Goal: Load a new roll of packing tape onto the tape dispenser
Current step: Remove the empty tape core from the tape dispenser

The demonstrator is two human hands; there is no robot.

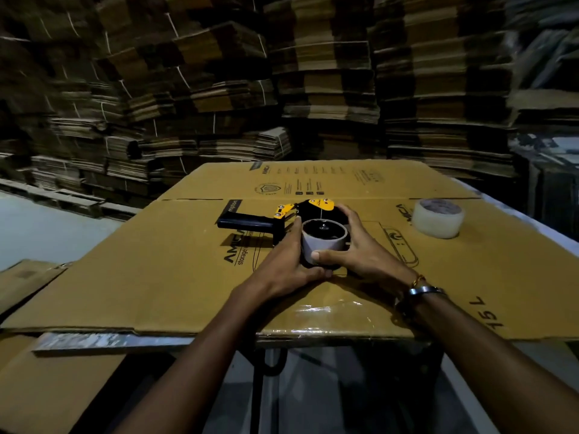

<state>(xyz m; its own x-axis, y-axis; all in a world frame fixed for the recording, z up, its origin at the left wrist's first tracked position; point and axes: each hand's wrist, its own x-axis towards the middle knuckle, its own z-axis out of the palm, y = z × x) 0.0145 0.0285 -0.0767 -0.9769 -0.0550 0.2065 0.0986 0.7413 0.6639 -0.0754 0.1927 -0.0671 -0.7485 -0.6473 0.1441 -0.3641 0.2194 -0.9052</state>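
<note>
our left hand (289, 258) and right hand (354, 249) curl around the empty cardboard tape core (324, 245) seated on the black-and-yellow tape dispenser (282, 218) — right thumb pressed on the core's near wall. the dispenser lies on its side on a flattened cardboard box (156, 277), handle toward nine o'clock. the new clear packing tape roll (438, 221) sits at two o'clock, well apart — bundled cardboard stacks (219, 89) beyond.

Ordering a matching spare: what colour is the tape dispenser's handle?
Black; the handle juts left from the yellow-and-black tape dispenser, best seen in the head view.
</note>
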